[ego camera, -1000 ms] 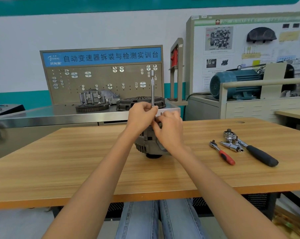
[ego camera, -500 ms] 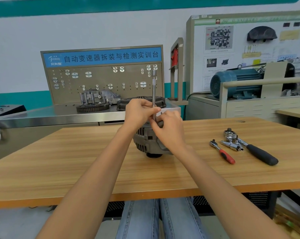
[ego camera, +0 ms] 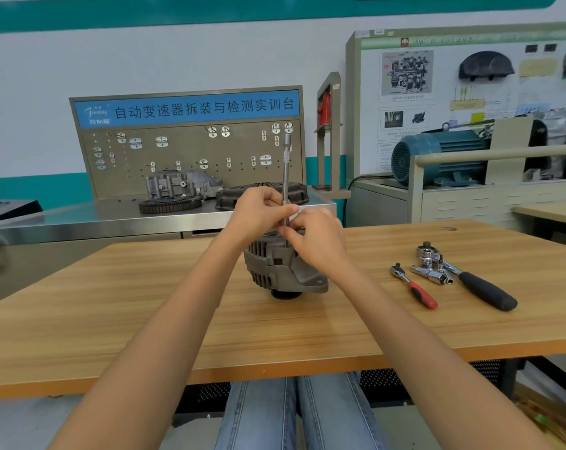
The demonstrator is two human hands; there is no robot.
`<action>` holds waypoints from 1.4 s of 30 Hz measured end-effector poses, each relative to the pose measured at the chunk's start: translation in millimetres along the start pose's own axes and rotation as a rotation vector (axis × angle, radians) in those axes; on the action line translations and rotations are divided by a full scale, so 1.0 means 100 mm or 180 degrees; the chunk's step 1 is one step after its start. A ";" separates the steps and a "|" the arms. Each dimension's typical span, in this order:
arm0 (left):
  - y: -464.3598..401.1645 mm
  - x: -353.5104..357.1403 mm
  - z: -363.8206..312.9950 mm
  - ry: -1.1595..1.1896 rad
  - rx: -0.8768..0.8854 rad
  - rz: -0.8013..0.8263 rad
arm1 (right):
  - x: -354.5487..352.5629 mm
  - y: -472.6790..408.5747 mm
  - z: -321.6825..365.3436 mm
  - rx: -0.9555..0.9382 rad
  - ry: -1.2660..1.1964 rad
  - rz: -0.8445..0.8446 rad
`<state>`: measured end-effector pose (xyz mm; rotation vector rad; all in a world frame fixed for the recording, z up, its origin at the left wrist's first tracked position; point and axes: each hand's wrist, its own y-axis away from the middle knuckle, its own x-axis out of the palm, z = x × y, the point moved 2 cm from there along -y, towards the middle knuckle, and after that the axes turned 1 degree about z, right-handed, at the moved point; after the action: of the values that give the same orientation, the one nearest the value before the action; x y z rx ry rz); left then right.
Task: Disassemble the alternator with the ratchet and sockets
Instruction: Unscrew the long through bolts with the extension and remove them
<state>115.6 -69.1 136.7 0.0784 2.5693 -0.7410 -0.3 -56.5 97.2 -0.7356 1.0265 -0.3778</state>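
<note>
Right hand (ego camera: 319, 240) and left hand (ego camera: 259, 214), frame centre, both pinch the thin upright steel extension bar (ego camera: 286, 177) standing on the grey ribbed cast alternator (ego camera: 276, 271), mid-table. Best keep bar vertical, socket seated, spin by fingertips. Red-handled ratchet (ego camera: 415, 287) lies right, unused.

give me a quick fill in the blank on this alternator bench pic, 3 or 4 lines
1. The extension bar held by both hands stands ____ above the alternator.
2. The small ratchet lying on the table has a ____ handle.
3. The larger ratchet beside it has a ____ handle.
4. Both spare ratchets lie to the ____ of the alternator.

Missing words: upright; red; black; right
</note>
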 end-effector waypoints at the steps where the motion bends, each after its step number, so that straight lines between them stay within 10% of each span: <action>1: 0.00 -0.02 -0.01 0.0071 -0.0016 0.0151 | -0.01 -0.01 0.00 0.0013 0.0007 0.0069; 15: -0.02 -0.01 0.01 0.0116 -0.0161 -0.0134 | -0.16 -0.23 -0.07 0.0221 -0.0532 0.1294; 32: 0.00 -0.02 -0.01 0.0181 -0.0173 0.0344 | -0.18 -0.19 -0.08 0.0257 -0.1145 0.1060; 42: 0.01 0.02 0.00 0.0219 -0.0376 -0.0300 | -0.10 -0.21 -0.09 0.0314 -0.0736 0.1125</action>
<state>114.0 -68.4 135.4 -0.0559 2.6918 -0.6286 -11.9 -68.9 115.3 -0.4835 0.8903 -0.0352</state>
